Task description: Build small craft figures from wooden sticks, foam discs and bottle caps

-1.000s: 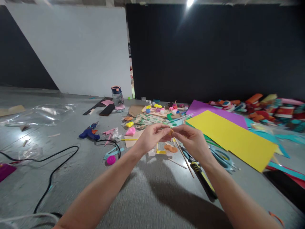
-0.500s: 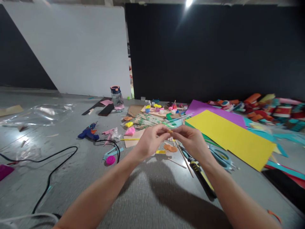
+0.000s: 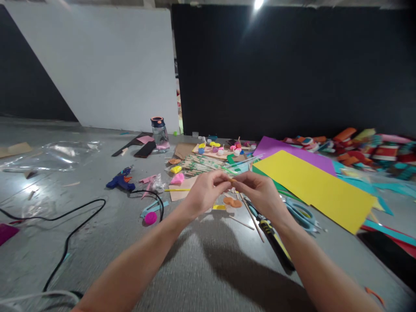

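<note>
Orange piece (image 3: 232,180): small, held up off the table between the fingertips of both hands. It lies at the inner tips of the left hand (image 3: 205,190), on that hand's right, and to the left of the right hand (image 3: 260,190). Both hands pinch it, thumb against finger; neither is clearly nearer. Long axis appears to run side to side, hand to hand; fingers cover too much to be sure.

Nearer the wearer, just below the hands in view: orange discs (image 3: 236,203), touching or overlapping (cannot tell which), beside a yellow strip (image 3: 219,207). Stick (image 3: 251,217) slants toward the right forearm, next to the pliers (image 3: 276,242). Farther right: scissors (image 3: 302,219), yellow sheet (image 3: 318,186). Well left: glue gun (image 3: 121,182).
</note>
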Demonstrator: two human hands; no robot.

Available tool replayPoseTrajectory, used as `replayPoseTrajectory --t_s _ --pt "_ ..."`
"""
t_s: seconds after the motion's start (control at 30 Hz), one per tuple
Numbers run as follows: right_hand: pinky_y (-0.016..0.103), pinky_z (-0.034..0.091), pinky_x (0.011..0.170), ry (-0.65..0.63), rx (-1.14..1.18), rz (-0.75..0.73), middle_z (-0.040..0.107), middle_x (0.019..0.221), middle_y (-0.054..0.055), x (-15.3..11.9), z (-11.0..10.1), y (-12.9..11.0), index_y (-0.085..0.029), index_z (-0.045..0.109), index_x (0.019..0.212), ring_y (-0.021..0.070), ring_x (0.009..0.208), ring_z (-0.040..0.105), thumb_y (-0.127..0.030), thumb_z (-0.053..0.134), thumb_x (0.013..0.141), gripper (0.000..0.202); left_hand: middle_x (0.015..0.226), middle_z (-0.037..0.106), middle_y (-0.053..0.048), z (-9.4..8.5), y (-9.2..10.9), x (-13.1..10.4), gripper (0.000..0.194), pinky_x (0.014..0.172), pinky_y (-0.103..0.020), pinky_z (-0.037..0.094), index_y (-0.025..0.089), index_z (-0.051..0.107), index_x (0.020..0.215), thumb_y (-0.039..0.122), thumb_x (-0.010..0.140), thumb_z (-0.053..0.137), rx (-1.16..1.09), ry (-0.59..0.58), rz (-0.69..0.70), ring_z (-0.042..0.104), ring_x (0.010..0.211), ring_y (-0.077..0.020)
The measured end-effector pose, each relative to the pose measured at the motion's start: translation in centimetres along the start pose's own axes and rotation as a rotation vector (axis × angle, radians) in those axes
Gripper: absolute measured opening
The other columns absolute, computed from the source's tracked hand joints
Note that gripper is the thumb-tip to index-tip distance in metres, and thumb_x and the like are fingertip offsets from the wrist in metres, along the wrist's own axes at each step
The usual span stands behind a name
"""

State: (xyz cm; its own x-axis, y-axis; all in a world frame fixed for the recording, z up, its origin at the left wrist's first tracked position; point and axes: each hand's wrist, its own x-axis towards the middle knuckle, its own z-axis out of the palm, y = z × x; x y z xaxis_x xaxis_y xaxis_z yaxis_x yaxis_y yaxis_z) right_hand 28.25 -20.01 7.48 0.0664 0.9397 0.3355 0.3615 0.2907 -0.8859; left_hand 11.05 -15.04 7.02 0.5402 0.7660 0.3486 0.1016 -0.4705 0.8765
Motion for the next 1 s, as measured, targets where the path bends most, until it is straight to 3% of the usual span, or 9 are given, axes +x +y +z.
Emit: replayPoseTrajectory --t_s 0.2,0.37,0.43,0.63,0.87,1.0 --pt "0.03 0.043 0.062 -0.015 -0.032 0.016 0.072 0.075 0.004 -0.1 0.1 0.4 -0.018 0.071 0.084 0.0179 0.067 0.06 -0.045 0.07 0.084 0.027 0.08 0.073 -0.003 -0.1 -0.1 -0.2 0.014 0.07 -0.028 0.05 0.017 0.069 0.084 0.023 0.091 0.059 0.155 0.045 0.025 0.067 0.076 -0.0162" --pt "0.029 0.043 0.06 -0.012 -0.07 0.016 0.071 0.075 0.004 -0.1 -0.1 0.4 -0.018 0.071 0.081 0.0174 0.066 0.06 -0.044 0.07 0.084 0.026 0.094 0.076 -0.007 -1.0 -0.1 0.2 0.022 0.075 -0.031 0.055 0.018 0.069 0.106 0.033 0.093 0.06 -0.008 -0.123 -0.078 0.072 0.088 -0.0203" --pt "0.029 0.042 0.059 -0.02 -0.068 0.022 0.07 0.073 0.003 -0.1 -0.1 0.4 -0.019 0.071 0.082 0.0171 0.065 0.059 -0.045 0.07 0.084 0.027 0.099 0.076 -0.007 -1.1 0.0 0.2 0.026 0.077 -0.032 0.054 0.02 0.068 0.11 0.036 0.091 0.063 0.032 -0.084 -0.06 0.072 0.091 -0.0213" --pt "0.029 0.043 0.059 -0.059 -0.042 0.029 0.072 0.077 0.004 -0.2 0.1 0.3 -0.019 0.071 0.087 0.0176 0.067 0.06 -0.047 0.069 0.085 0.027 0.089 0.075 -0.003 -0.6 0.2 0.0 0.015 0.073 -0.029 0.05 0.02 0.072 0.092 0.028 0.093 0.06 0.135 -0.022 0.089 0.068 0.082 -0.0178" --pt "0.029 0.043 0.06 -0.059 -0.065 0.033 0.07 0.075 0.003 -0.2 0.1 0.4 -0.019 0.07 0.083 0.0178 0.068 0.06 -0.042 0.069 0.084 0.024 0.088 0.075 -0.003 -0.2 -0.2 0.0 0.015 0.075 -0.03 0.049 0.02 0.072 0.092 0.026 0.094 0.058 0.22 0.017 0.114 0.068 0.081 -0.0181" --pt "0.03 0.045 0.062 -0.044 -0.06 0.029 0.071 0.075 0.003 -0.2 0.0 0.4 -0.019 0.069 0.083 0.0188 0.069 0.062 -0.042 0.068 0.085 0.023 0.104 0.076 -0.007 -0.7 -0.4 0.1 0.024 0.083 -0.033 0.053 0.021 0.067 0.115 0.03 0.095 0.058 0.109 -0.032 0.028 0.071 0.095 -0.0213"
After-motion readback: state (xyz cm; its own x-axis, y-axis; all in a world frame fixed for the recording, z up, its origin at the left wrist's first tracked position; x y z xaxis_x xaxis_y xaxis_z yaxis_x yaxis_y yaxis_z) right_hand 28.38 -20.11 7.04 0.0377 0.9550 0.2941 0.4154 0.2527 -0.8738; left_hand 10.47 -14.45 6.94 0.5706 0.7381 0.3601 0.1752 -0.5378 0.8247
